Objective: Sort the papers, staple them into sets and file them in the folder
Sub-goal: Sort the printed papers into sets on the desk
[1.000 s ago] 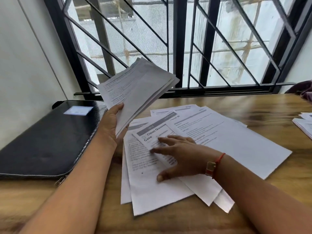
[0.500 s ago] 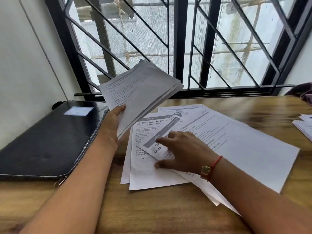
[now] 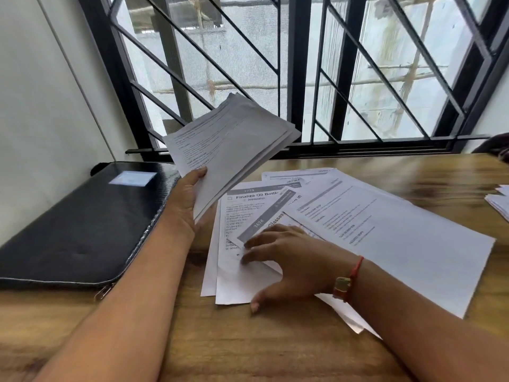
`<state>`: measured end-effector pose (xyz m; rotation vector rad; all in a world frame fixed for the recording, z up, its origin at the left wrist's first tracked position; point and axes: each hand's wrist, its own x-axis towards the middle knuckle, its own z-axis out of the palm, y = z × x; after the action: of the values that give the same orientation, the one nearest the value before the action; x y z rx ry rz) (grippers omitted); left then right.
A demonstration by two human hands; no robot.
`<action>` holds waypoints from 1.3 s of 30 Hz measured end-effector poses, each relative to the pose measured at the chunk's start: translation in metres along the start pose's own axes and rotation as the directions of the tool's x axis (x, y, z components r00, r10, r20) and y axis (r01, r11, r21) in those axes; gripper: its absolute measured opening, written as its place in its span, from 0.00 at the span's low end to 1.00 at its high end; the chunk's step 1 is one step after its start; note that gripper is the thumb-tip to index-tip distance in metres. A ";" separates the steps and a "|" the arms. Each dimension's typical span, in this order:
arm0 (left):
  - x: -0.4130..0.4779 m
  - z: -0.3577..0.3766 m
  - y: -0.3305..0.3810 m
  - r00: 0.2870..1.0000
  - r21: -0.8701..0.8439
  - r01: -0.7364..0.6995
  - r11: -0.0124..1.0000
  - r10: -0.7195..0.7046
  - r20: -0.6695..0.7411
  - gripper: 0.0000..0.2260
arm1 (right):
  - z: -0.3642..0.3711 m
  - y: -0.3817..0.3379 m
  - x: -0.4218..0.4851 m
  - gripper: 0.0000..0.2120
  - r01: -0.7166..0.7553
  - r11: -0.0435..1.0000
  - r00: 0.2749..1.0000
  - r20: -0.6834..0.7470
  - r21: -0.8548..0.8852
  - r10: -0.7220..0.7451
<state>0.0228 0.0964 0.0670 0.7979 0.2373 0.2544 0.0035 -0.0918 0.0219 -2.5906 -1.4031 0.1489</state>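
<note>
Gripping raised sheaf of white printed pages (image 3: 234,144) with left hand (image 3: 184,206), long axis toward 2 o'clock; pressing loose white sheets (image 3: 399,244) with right hand (image 3: 294,263), spread flat.

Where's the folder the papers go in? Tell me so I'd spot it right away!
Start at the big barred window and look down to the wooden table under it. At the table's left end lies a flat black zipped folder. Unlike the white papers beside it, it is dark, with a pale label on top.
</note>
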 end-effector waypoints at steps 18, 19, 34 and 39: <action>0.052 -0.037 0.005 0.996 -0.237 0.012 0.971 0.009 0.087 0.10 | -0.002 0.010 0.003 0.03 -0.073 0.935 0.581 -0.747 0.346 0.322; 0.054 -0.038 0.005 0.995 -0.263 0.020 0.965 0.007 0.103 0.13 | -0.004 0.012 0.003 0.02 -0.062 0.918 0.535 -0.764 0.392 0.362; 0.058 -0.040 0.004 0.994 -0.261 -0.014 0.965 0.041 0.098 0.17 | -0.044 0.023 -0.021 0.16 0.133 0.935 0.029 -0.944 0.329 0.328; 0.057 -0.039 0.003 0.994 -0.237 -0.013 0.971 0.038 0.100 0.16 | -0.047 0.033 -0.023 0.33 0.168 0.941 0.105 -0.955 0.293 0.278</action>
<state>0.0646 0.1424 0.0363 0.5761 0.0955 0.2594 0.0257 -0.1344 0.0605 -1.5966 -0.5664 -1.1097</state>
